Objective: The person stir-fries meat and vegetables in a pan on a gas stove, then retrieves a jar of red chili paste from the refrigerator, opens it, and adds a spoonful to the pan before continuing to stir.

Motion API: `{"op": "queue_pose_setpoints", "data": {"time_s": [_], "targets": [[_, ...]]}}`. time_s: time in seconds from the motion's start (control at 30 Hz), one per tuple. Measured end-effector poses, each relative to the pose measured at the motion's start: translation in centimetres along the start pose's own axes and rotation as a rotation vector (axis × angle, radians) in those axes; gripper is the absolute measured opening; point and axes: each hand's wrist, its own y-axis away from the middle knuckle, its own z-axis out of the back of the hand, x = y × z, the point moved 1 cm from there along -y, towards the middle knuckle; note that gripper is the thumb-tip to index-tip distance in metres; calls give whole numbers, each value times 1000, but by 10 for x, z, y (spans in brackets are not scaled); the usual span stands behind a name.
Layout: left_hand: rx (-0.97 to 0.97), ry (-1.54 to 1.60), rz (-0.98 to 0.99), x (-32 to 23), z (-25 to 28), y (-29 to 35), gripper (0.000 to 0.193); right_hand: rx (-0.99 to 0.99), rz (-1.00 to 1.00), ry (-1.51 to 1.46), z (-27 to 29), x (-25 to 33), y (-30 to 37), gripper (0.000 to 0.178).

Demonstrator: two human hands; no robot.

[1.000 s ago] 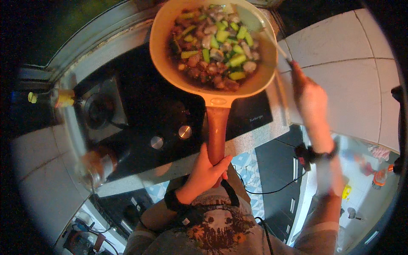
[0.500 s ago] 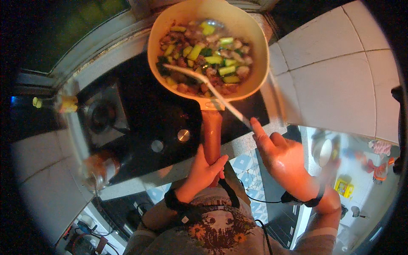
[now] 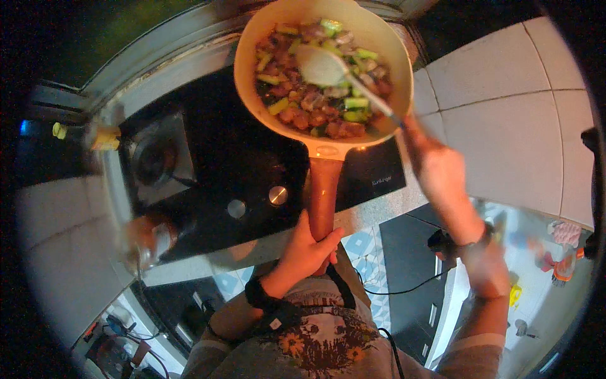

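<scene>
A cream-coloured frying pan [image 3: 245, 76] stands over the right part of the black stove, its brown handle [image 3: 324, 189] pointing toward me. Around the handle's near end my left hand [image 3: 312, 246] is closed. Browned meat pieces [image 3: 309, 101] and green vegetable chunks [image 3: 356, 103] lie in the pan. My right hand [image 3: 439, 167], blurred by motion, grips the handle of a pale spatula [image 3: 322, 66] at the pan's right rim. The spatula's broad head is over the food, near the middle of the pan.
An unused burner [image 3: 154, 158] is at the left of the stove [image 3: 218, 132], with two round knobs [image 3: 278, 196] at its front. A glass jar [image 3: 148, 240] stands at the left front corner, a yellow-capped bottle [image 3: 104, 137] at the far left. White tiled wall [image 3: 492, 69] borders the right.
My right hand has moved up and forward, bringing the spatula's head from the pan's left side toward its middle, broad face showing. The food has shifted. My left hand keeps its hold.
</scene>
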Motion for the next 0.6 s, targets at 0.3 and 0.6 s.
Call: {"op": "queue_pose_setpoints", "data": {"time_s": [0.3,0.6], "targets": [[3,-4,100,2,1,0,46,-64,-92,7,65,-54,-68,29],[-53,13,-55,6,-2,0,40,94,302,73,22,-10,-114,28]]}}
